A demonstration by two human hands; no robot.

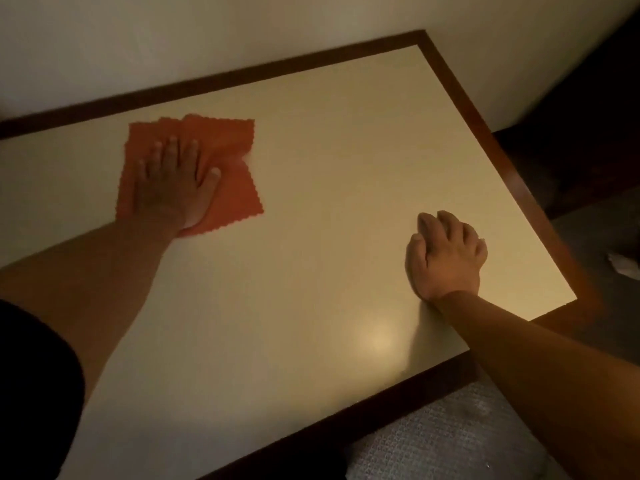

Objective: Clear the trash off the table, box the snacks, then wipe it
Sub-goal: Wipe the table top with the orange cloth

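An orange cloth (228,147) with zigzag edges lies spread on the cream tabletop (329,161) near its far left side. My left hand (176,181) presses flat on the cloth, fingers spread and pointing to the far edge. My right hand (446,254) rests palm down on the bare top near the right edge, fingers loosely curled, holding nothing. No trash or snacks show on the table.
The table has a dark wooden rim (460,98) and stands against a pale wall (242,36). Grey patterned carpet (433,441) lies below the near edge. A small white scrap (623,263) lies on the floor at the far right.
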